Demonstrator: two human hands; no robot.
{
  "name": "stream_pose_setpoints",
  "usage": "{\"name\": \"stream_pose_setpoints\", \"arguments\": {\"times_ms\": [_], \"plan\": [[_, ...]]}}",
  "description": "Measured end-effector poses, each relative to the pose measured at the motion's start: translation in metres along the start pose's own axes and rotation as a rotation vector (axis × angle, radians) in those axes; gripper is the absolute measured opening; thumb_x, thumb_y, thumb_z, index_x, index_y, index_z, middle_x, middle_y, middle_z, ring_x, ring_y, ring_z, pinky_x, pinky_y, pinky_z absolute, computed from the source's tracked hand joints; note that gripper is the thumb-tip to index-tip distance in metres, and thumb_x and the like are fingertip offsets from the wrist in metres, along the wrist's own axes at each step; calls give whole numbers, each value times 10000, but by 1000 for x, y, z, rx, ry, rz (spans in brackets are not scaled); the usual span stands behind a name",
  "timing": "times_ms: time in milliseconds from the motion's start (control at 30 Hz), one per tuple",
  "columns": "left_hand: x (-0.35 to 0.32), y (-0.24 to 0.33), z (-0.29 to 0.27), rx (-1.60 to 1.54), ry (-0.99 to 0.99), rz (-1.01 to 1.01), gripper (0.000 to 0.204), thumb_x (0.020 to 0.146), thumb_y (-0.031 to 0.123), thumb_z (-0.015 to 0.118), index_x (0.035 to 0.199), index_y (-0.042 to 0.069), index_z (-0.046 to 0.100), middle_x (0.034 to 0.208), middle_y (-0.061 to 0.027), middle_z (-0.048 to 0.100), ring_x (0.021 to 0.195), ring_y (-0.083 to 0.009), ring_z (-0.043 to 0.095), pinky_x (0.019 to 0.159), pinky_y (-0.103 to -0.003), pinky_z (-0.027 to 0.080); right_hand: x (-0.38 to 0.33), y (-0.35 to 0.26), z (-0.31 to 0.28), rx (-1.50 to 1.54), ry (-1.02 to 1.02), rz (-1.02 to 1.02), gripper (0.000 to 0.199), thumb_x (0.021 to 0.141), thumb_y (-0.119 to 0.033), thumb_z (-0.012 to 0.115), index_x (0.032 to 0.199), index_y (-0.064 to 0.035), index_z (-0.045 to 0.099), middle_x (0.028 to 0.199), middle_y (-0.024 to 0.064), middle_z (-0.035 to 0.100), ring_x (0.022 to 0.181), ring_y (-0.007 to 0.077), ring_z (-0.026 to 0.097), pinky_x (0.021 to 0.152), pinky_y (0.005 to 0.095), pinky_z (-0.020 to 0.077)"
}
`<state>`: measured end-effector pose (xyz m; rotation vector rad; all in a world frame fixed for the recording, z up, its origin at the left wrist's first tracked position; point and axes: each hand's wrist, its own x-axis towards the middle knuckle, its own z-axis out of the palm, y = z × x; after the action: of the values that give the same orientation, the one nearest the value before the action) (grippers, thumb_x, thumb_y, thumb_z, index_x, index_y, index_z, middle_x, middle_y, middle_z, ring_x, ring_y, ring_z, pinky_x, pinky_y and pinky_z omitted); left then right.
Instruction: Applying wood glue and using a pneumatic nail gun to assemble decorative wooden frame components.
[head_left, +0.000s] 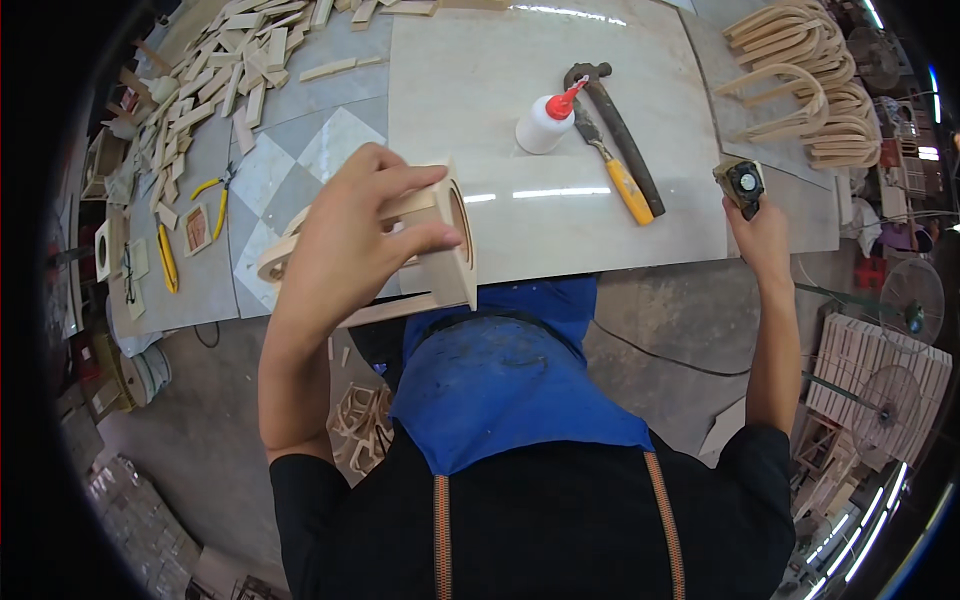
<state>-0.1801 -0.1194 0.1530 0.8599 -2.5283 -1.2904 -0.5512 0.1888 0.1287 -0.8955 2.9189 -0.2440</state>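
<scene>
My left hand (pixel 345 230) is closed around a pale wooden frame (pixel 450 270) with a round opening in its end face. The frame is held tilted at the table's near edge, and part of it is hidden behind the hand and wrist. Out to the right, my right hand (pixel 763 238) grips what looks like a compact nail gun (pixel 742 180) with a round black cap, over the table's right part. Between the hands, farther back, stands a white glue bottle (pixel 545 125) with a red nozzle. A hammer (pixel 625 135) and a yellow-handled chisel (pixel 627 190) lie beside it.
Loose wooden strips (pixel 235 70) are heaped at the far left. Yellow-handled pliers (pixel 212 185) and a yellow cutter (pixel 167 258) lie at the left. Bent wooden hoops (pixel 795 75) are stacked at the far right. A fan (pixel 885 405) stands right of the table.
</scene>
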Motion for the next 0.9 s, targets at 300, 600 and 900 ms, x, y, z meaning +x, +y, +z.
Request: {"name": "stream_pose_setpoints", "arguments": {"times_ms": [300, 600, 900], "plan": [[50, -16, 27, 108, -160, -47, 405, 878, 306, 767, 1161, 17, 738, 1029, -117, 633, 854, -238, 621, 790, -320, 519, 46, 33, 97, -325, 38, 13, 532, 885, -288, 689, 1346, -62, 550, 968, 230, 730, 863, 447, 699, 725, 499, 544], [65, -46, 26, 18, -337, -48, 343, 935, 215, 746, 1236, 54, 712, 992, -37, 576, 772, -126, 482, 667, -239, 388, 37, 22, 116, -170, 161, -190, 507, 933, -271, 666, 1374, -58, 536, 1128, 169, 701, 1013, 370, 674, 850, 429, 532], [66, -52, 26, -71, -353, -91, 329, 922, 205, 764, 1218, 68, 724, 974, -24, 595, 753, -118, 476, 654, -228, 371, 26, -65, 113, 69, 82, -426, 409, 973, -223, 633, 1333, -34, 584, 1173, 129, 677, 1047, 292, 646, 906, 358, 509]]}}
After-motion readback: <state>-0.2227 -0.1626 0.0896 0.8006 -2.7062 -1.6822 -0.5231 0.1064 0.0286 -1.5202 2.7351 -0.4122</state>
